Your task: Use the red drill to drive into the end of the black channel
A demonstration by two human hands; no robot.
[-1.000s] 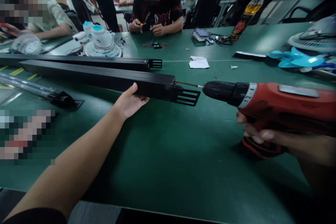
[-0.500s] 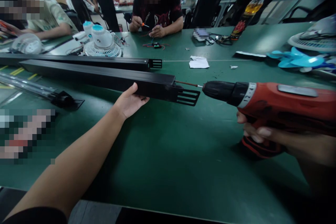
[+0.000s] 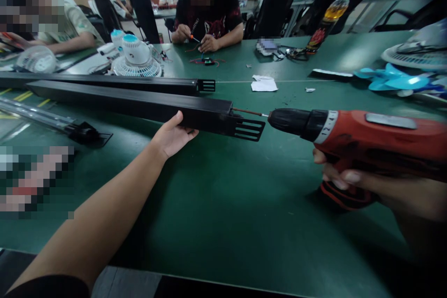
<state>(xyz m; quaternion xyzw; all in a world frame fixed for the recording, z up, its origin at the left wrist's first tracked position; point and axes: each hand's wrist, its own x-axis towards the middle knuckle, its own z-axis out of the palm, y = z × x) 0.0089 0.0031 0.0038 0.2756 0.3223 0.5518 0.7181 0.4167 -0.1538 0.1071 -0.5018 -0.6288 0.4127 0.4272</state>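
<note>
1 drill (image 3: 377, 137) — my right hand (image 3: 349, 179) wrapped round it; 1 black tube (image 3: 139, 100) — my left hand (image 3: 174, 139) pinching it. I judge: drill work at its end; next calls for steady alignment.

From the left hand (image 3: 173, 140), the worktop (image 3: 226, 223) gives open passage between 4 and 6 o'clock; the left forearm (image 3: 108, 200) obstructs 8. A long black beam (image 3: 139, 104) bars the way from 10 round to 3 o'clock, with a second beam (image 3: 157, 83) beyond it. At 3, the red drill (image 3: 380, 137) and right hand (image 3: 366, 185) obstruct; the bit (image 3: 247, 111) (slender, but noted) crosses the gap between drill and beam.
</note>
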